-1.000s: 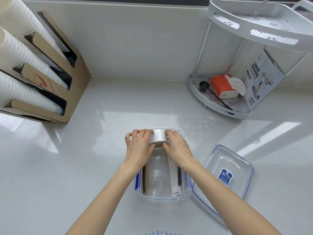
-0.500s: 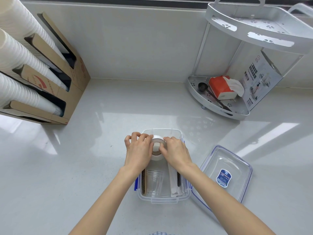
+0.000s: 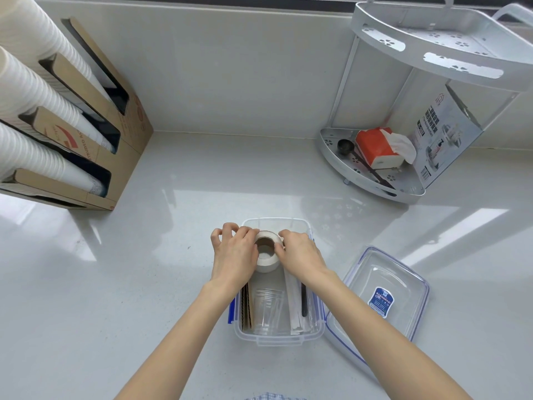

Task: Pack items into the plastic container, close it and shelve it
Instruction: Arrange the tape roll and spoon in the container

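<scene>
A clear plastic container (image 3: 277,339) with blue clips stands open on the white counter. Inside lie a clear plastic cup (image 3: 266,311), brown cardboard pieces (image 3: 247,310), white wrapped sticks (image 3: 292,307) and a black stick (image 3: 303,301). A white roll of tape (image 3: 266,252) sits tilted in the container's far half, core facing up. My left hand (image 3: 235,255) holds its left side and my right hand (image 3: 300,255) its right side. The clear lid (image 3: 401,287) with a blue label lies upside down to the right, touching the container.
A two-tier white corner rack (image 3: 372,183) stands at the back right, holding a red tissue pack (image 3: 375,145), a black spoon and a printed box (image 3: 444,131). A cardboard dispenser (image 3: 115,157) with stacks of white paper cups is at the left.
Both hands have lowered the tape roll from above the container's far rim down into it, and the roll has tipped so that its core now faces up.
</scene>
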